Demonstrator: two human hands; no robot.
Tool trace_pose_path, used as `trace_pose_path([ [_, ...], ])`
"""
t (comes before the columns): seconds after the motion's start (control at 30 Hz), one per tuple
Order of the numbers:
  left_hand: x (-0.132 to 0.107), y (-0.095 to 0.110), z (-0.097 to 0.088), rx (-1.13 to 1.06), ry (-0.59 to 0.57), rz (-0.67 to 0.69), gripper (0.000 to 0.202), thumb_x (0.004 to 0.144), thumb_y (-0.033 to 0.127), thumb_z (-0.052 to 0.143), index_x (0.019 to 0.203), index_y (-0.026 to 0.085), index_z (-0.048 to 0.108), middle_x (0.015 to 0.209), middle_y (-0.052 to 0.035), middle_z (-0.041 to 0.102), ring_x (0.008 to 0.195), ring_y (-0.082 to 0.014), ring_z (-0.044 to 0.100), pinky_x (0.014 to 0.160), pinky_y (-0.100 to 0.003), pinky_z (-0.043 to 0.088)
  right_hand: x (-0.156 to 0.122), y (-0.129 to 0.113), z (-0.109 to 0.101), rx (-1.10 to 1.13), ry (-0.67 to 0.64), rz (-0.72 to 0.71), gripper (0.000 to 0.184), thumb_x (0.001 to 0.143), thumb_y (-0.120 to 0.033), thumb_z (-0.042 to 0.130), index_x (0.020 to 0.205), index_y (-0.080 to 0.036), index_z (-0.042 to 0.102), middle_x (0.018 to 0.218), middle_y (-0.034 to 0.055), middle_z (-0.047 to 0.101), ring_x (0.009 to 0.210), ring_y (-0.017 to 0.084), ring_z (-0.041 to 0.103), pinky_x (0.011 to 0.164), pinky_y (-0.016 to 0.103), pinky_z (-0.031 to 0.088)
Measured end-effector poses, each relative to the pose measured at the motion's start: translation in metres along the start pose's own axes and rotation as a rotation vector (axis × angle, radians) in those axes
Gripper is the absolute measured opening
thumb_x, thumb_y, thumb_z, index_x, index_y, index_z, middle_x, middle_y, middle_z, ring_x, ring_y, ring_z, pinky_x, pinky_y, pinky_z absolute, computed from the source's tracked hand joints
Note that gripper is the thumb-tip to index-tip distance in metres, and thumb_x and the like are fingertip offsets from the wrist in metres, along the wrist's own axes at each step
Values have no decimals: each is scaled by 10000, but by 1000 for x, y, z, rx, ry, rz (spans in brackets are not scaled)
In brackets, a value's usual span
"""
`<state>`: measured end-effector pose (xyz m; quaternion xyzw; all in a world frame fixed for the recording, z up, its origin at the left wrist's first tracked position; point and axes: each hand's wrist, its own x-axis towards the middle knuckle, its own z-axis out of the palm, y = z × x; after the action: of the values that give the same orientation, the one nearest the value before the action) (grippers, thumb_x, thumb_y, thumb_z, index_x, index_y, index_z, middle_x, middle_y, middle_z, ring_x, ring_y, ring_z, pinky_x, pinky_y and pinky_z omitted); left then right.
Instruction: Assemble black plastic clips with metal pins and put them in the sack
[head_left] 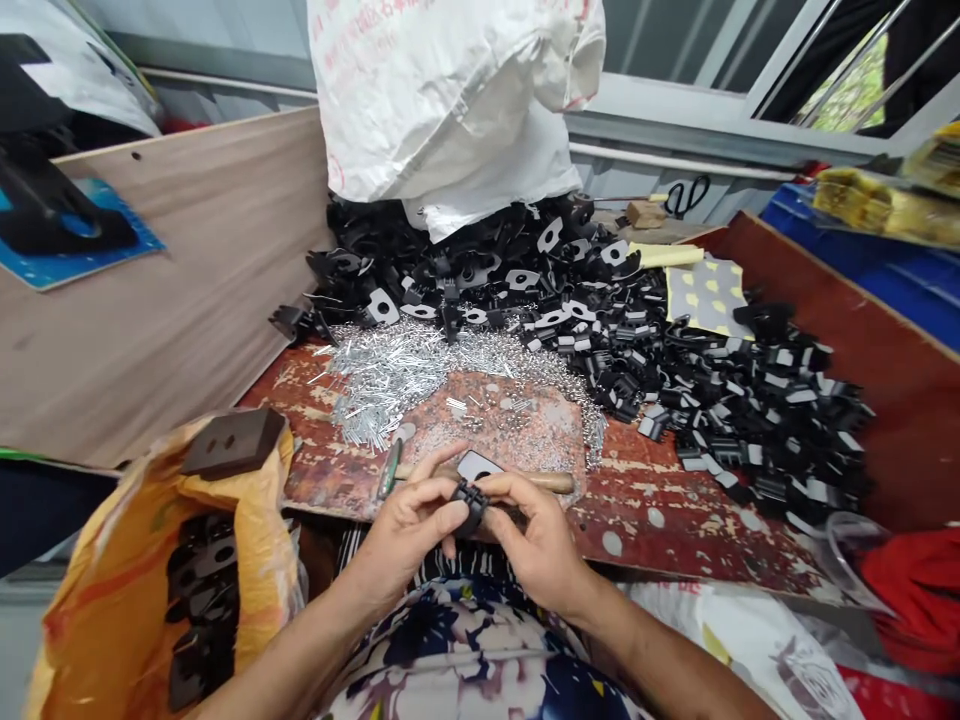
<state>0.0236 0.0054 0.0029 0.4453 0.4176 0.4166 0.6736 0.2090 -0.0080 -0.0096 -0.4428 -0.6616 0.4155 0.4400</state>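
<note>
My left hand (411,528) and my right hand (534,540) meet at the near edge of the worn red table (660,520). Both pinch one small black plastic clip part (470,500) between thumbs and fingers. Just behind the hands lies a hammer with a wooden handle (551,481) and a flat black plate with a pale face (478,466). A spread of small silver metal pins (397,375) covers the table ahead of my hands.
A large heap of black parts (600,310) fills the table's back and right side, below a white woven sack (450,110). An orange bag (150,580) holding black parts stands at my left. A wooden board (165,280) leans on the left. Scissors (686,195) lie at the back.
</note>
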Motion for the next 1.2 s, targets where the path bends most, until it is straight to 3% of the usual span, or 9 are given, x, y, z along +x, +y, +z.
trace_pose_path([
  [0.1,6,-7,-9,-66,49,-32,255,788,410,829,733,170,763,980,-79,669,624,-111,505,495,-209,439,27,8,-27,-171,-98,-37,284,952,-151,531,1092,-274,746,972,17,773,894,189,722,847,369,596],
  [0.23,10,-14,-19,-190,171,-42,277,764,387,859,716,167,697,706,16,575,537,-74,448,524,-203,411,71,35,-60,-660,52,-201,288,879,-78,600,1047,-254,754,1055,74,741,1018,249,654,937,449,529],
  [0.33,10,-16,-22,-192,182,-57,310,756,398,865,699,166,668,682,24,561,539,-80,487,537,-211,420,93,51,-75,-695,19,-185,153,864,-118,641,885,-246,724,938,51,715,909,222,637,847,383,521],
  [0.47,8,-17,-25,-147,166,-74,329,745,432,862,703,169,670,704,20,570,537,-90,524,531,-223,409,104,55,-94,-355,180,-31,53,861,-232,611,867,-220,663,860,22,711,782,179,643,745,312,515],
  [0.67,10,-17,-28,-53,189,-97,334,749,443,859,713,172,668,686,37,548,536,-86,548,587,-224,405,105,62,-113,-86,201,63,177,840,-390,635,886,-228,582,912,46,752,837,194,708,759,324,568],
  [0.77,9,-13,-26,-74,206,-116,355,710,452,887,710,170,672,715,34,546,531,-82,522,556,-221,404,102,65,-115,-155,326,73,145,832,-356,625,897,-232,589,744,5,687,690,175,664,669,297,542],
  [0.83,9,-10,-24,-108,218,-126,361,679,443,910,721,165,683,754,28,552,532,-71,484,515,-208,395,97,62,-116,-230,329,55,100,828,-301,631,893,-224,631,791,14,699,711,174,658,695,302,535],
  [1.0,9,-6,-26,-167,227,-148,372,639,424,946,713,153,702,763,19,552,563,-72,465,493,-180,421,81,51,-117,-566,219,-77,140,910,-208,582,926,-236,718,971,34,768,899,203,711,848,336,538],
  [1.2,9,-5,-28,-214,214,-163,345,657,413,945,752,150,742,789,8,608,559,-67,549,549,-171,497,87,60,-131,-904,40,-40,298,897,-79,550,965,-270,769,988,19,796,882,205,726,808,329,529],
])
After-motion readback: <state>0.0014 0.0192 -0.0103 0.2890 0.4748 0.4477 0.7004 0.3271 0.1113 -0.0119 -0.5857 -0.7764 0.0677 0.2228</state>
